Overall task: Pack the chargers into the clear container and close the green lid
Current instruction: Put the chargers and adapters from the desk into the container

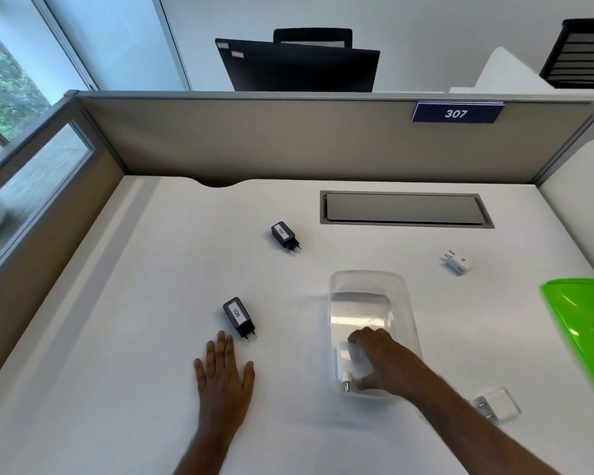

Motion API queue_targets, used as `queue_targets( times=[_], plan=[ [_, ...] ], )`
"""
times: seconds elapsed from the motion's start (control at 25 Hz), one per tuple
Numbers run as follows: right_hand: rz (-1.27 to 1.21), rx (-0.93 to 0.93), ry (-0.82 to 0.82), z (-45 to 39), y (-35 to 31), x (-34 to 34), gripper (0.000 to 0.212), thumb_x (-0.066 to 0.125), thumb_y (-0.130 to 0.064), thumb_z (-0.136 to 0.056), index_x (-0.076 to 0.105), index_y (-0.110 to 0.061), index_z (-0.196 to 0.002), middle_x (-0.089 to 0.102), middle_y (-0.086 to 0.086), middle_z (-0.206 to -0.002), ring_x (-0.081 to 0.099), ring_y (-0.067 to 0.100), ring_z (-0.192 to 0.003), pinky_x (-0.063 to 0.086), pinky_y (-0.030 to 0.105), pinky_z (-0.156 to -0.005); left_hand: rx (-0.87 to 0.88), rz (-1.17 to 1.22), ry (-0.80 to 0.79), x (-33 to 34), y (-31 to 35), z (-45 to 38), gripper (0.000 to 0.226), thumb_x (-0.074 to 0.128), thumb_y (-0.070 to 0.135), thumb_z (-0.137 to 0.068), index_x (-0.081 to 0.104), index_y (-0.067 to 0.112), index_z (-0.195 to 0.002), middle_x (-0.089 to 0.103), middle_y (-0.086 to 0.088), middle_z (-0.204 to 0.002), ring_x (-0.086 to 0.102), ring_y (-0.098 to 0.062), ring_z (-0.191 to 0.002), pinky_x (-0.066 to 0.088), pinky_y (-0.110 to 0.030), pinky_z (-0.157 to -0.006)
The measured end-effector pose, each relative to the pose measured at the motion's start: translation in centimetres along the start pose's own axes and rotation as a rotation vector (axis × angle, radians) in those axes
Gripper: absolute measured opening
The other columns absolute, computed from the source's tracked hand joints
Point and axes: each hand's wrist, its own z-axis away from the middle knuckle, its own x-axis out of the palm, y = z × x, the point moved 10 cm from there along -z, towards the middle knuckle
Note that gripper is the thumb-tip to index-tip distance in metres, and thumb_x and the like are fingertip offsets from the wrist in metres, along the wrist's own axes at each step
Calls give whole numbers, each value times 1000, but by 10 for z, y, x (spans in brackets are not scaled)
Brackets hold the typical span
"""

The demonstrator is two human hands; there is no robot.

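- The clear container (371,303) sits open on the white desk (134,337), a bit right of the middle, long side running away from the person.
- Right hand (381,363) is down at the container's near end, fingers and thumb curled round a white charger (348,366); its plug pins point toward 6 o'clock, right at the near wall.
- Left hand (225,370) lies flat on the desk at about 9 o'clock from the container, fingers straight and slightly spread, holding nothing.
- Just past those fingertips, at 12 o'clock from that hand, there's a black charger labelled 026 (239,317), pins toward the person, close to the fingers but not touching as far as I can see.
- A second black charger labelled 002 (285,234) is further out, around 11 o'clock from the container.
- A small white charger (456,262) lies at roughly 2 o'clock from the container, well apart from it.
- Another white charger (498,404) sits by the right forearm, about 4 o'clock from the container.
- The green lid (583,330) is off at 3 o'clock, at the desk's right edge, looks blurry.
- Behind it all there's a grey cable hatch (405,209) set in the desk and a partition with a 307 sign (456,113).
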Motion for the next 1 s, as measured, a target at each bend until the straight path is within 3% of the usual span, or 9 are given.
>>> queue_targets(
  times=[0.16, 0.28, 0.44, 0.56, 0.68, 1.0],
  plan=[
    [-51, -2, 0, 1, 1, -4, 75, 77, -49, -71, 43, -31, -134, 47, -14, -127, 43, 12, -118, 48, 34, -91, -9, 16, 20, -5, 0, 0, 79, 28, 58, -93, 28, 16, -161, 21, 0, -170, 20, -24, -157, 11, -52, -127],
    [-103, -19, 110, 3, -4, -23, 63, 67, -53, -82, 43, -30, -136, 47, -15, -132, 44, 10, -125, 47, 30, -94, 11, 41, 49, -15, -4, -2, 76, 33, 58, -92, 35, 20, -158, 31, 2, -167, 30, -24, -154, 18, -49, -125],
    [-167, -66, 371, 6, -29, -71, 32, 63, -42, -89, 50, -33, -117, 49, -22, -111, 48, 0, -106, 47, 21, -80, -15, 36, 80, -25, -18, -10, 72, 33, 56, -94, 37, 19, -156, 33, -1, -166, 31, -26, -153, 20, -49, -125],
    [-209, -126, 469, 0, -60, -97, 26, 64, -36, -89, 50, -34, -111, 47, -22, -102, 45, -4, -103, 39, 11, -78, -93, 26, 98, -29, -31, -17, 77, 18, 63, -99, 42, 14, -154, 37, -6, -164, 34, -31, -152, 22, -52, -124],
    [-227, -189, 460, -20, -93, -103, 25, 63, -37, -90, 50, -33, -111, 48, -21, -103, 47, 1, -100, 41, 14, -82, -89, 4, 113, -31, -30, -19, 81, 10, 63, -99, 43, 13, -153, 39, -7, -163, 37, -31, -150, 23, -52, -123],
    [-210, -284, 267, -98, -177, -51, 31, 59, -40, -89, 46, -30, -115, 52, -15, -113, 49, 9, -107, 49, 33, -86, -104, 17, 98, -28, -30, -21, 78, 12, 61, -99, 45, 14, -151, 40, -7, -163, 39, -30, -149, 23, -50, -123]
  ],
)
